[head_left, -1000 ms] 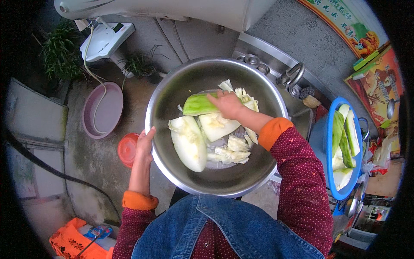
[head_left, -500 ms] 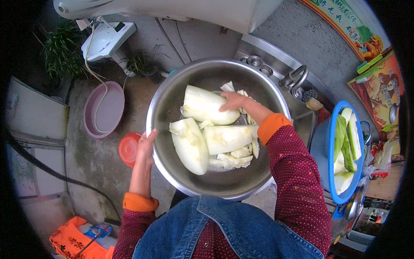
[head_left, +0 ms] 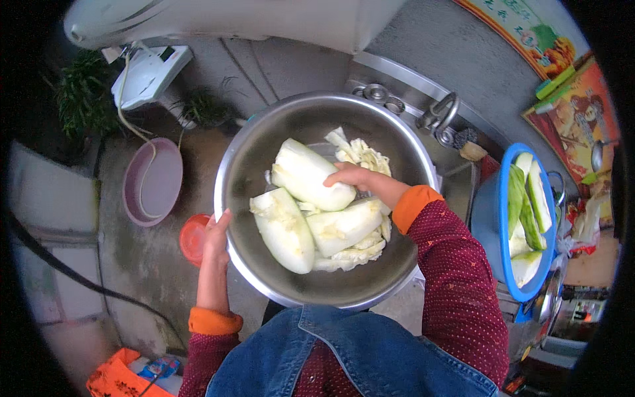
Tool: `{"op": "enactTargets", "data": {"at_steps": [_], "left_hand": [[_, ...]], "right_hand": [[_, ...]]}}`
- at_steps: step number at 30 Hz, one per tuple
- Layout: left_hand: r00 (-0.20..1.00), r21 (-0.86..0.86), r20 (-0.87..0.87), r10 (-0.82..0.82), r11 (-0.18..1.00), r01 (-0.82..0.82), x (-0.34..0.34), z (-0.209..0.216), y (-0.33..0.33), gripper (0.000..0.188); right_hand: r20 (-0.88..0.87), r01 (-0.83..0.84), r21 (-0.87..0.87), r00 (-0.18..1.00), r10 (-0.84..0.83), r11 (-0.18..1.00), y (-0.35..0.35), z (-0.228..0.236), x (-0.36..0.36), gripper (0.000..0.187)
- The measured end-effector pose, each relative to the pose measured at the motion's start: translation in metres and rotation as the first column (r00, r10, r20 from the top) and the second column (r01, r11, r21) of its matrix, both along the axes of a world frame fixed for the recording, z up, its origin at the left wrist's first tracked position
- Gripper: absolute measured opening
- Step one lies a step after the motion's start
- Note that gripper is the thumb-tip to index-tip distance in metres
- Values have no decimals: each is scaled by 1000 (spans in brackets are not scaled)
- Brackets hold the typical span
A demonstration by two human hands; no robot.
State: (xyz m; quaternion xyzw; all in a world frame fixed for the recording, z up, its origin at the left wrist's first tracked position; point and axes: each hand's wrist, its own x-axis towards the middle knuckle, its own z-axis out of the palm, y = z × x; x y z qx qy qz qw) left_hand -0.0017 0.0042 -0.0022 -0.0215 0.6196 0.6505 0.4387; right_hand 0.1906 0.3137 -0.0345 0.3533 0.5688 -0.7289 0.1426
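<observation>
A wide stainless steel basin [head_left: 390, 281] is in front of me. It holds three large pale pieces of peeled winter melon: an upper piece [head_left: 301, 171], a left piece [head_left: 283, 231] and a right piece [head_left: 344, 223]. Around them lie whitish clumps of melon pith [head_left: 362, 155]. My left hand [head_left: 217, 235] is closed on the basin's left rim, with the thumb along the edge. From the right, my right hand [head_left: 350, 177] reaches in and grips the right end of the upper piece; its fingers partly hide behind the melon.
Right of the basin stands a blue tub [head_left: 486, 228] with green and white melon pieces. A steel sink with a tap [head_left: 442, 112] is behind it. On the floor at left are a purple basin [head_left: 135, 205] with a hose and a red bowl [head_left: 192, 241].
The basin sits slightly further left in view. My right hand stays on the upper melon piece, which has shifted a little left and down. More pith shows above my right hand.
</observation>
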Motion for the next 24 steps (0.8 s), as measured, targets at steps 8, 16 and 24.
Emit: {"op": "enactTargets", "data": {"at_steps": [8, 16, 24], "left_hand": [[1000, 17, -17, -25, 1000, 25, -2, -2, -1, 34], [1000, 8, 6, 13, 1000, -13, -4, -3, -2, 34], [998, -34, -61, -25, 999, 23, -7, -7, -4, 37]], "right_hand": [[-104, 354, -245, 916, -387, 903, -4, 40, 82, 53], [-311, 711, -316, 548, -777, 628, 2, 79, 229, 47], [-109, 959, -232, 143, -984, 165, 11, -14, 322, 41]]}}
